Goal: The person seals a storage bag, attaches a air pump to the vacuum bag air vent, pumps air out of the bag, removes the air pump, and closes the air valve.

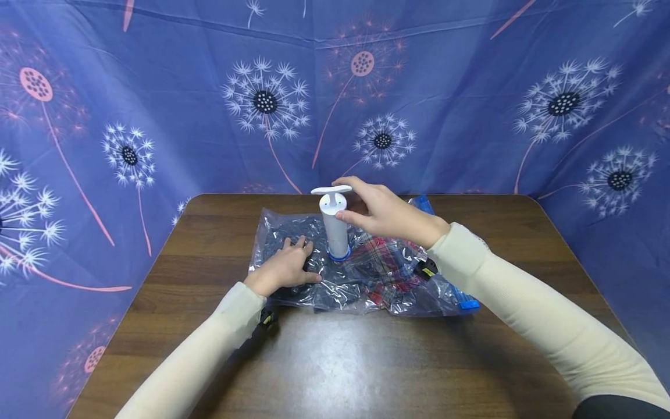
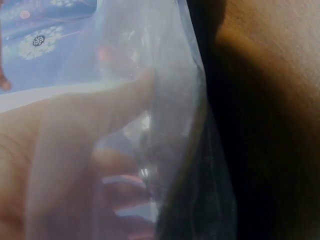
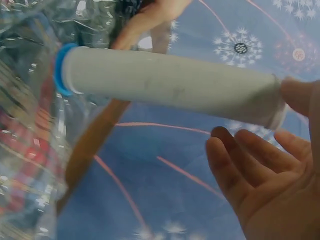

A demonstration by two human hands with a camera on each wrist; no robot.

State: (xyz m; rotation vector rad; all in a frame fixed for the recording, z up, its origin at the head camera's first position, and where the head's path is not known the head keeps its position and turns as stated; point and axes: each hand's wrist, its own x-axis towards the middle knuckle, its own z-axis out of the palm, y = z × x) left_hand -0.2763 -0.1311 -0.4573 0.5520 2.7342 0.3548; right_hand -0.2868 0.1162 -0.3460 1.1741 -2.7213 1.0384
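Note:
A white hand pump [image 1: 337,233] with a blue ring at its foot stands on a clear plastic storage bag [image 1: 259,244] holding dark and red plaid clothes [image 1: 384,256]. My right hand [image 1: 379,212] is at the pump's top: the index finger lies over the T-shaped handle [image 1: 327,190], and the thumb reaches the upper barrel. In the right wrist view, the other fingers [image 3: 225,160] hang loosely beside the barrel [image 3: 170,82]. My left hand [image 1: 285,266] rests with fingers spread on the left part of the bag. Hazy plastic partly veils the left hand [image 2: 65,150] in its wrist view.
The bag lies on a brown wooden table [image 1: 335,361]. A blue zip slider [image 1: 469,304] sits at the bag's right front corner. Behind the table hangs a blue cloth [image 1: 445,105] with dandelion prints.

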